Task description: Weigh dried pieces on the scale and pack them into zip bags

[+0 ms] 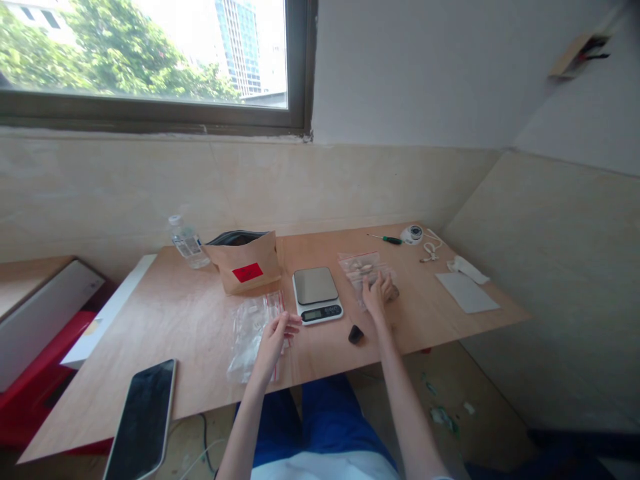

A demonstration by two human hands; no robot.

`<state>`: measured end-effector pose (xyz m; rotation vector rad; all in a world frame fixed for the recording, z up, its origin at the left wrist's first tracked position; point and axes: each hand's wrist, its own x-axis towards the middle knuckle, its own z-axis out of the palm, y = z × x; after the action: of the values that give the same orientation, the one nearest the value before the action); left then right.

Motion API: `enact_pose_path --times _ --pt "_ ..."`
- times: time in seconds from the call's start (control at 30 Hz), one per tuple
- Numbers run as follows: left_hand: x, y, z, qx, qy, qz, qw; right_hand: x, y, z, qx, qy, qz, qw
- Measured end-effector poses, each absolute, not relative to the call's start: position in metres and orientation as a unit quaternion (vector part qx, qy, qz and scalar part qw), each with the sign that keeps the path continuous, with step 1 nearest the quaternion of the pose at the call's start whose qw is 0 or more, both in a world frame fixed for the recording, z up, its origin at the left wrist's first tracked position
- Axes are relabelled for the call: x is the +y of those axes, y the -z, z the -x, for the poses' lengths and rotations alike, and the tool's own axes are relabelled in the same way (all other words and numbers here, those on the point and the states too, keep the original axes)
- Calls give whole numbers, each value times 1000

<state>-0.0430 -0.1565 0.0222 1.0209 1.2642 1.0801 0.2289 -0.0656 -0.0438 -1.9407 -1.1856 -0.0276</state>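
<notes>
My left hand [280,328] hovers over a stack of clear zip bags [246,340], its fingers loosely stretched toward a white kitchen scale [320,315]. The scale's steel plate carries nothing. To the right, my right hand [378,293] lies over filled clear zip bags [361,265] with red seal lines, fingers apart and touching them. Brownish lumpy pieces show inside these bags. A small black object [355,335] sits near the table edge, left of my right wrist. Behind the clear bags stands an open brown paper pouch [255,263] with a red label; its contents are mostly hidden.
A plastic bottle [188,244] stands beside the pouch. At the back right lie a green screwdriver [392,239], a white dome camera [412,234] and its cable. A white sheet [467,293] lies at right. A large phone or tablet [143,420] is at the front left.
</notes>
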Motion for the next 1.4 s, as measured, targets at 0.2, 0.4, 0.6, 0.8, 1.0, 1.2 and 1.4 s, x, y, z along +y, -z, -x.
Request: enact_pose_path --times 0.2,0.4,0.6,0.8,1.0,1.2,1.4 --pt "-157 -19 47 543 -455 -449 545 -125 47 -228 -487 68 757 431" --pt "-155 -19 47 543 -453 -453 543 -170 85 -233 -544 48 753 368" --pt "-155 -14 53 548 -460 -440 543 -160 76 -228 -582 -7 702 411" --pt "-156 -9 59 557 -460 -425 546 -102 24 -159 -697 -84 560 439" --pt "-157 -9 72 560 -458 -432 538 -53 10 -128 -739 -97 551 376" --pt "-159 1 87 581 -477 -419 510 -132 32 -158 -665 -22 637 388" --pt "-156 -2 78 572 -499 -413 502 -194 86 -189 -639 -23 682 355"
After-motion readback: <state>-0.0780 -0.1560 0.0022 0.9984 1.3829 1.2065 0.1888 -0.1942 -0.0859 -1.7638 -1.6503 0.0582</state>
